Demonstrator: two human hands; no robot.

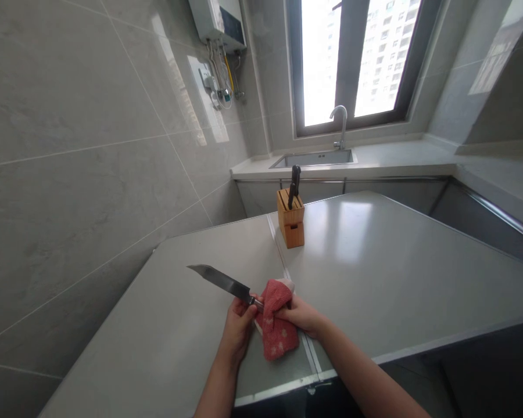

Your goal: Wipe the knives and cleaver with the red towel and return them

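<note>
A kitchen knife (221,281) points up and to the left above the table, its blade bare. My left hand (238,323) closes around the front of its handle, close to the blade. A red cloth (279,332) with pale spots wraps the rest of the handle and hangs down below it. Fingers of my right hand (304,316) are closed on this cloth, pressing it around the handle's end, which is hidden. Beyond my hands stands a wooden knife block (291,218) with black-handled knives (295,180) in its slots.
The pale table (192,348) has a seam down its middle and a front edge close to me. Past it runs a white counter (392,153) with a sink (314,159) and a faucet (342,125) under the window. A tiled wall (91,174) borders the left side.
</note>
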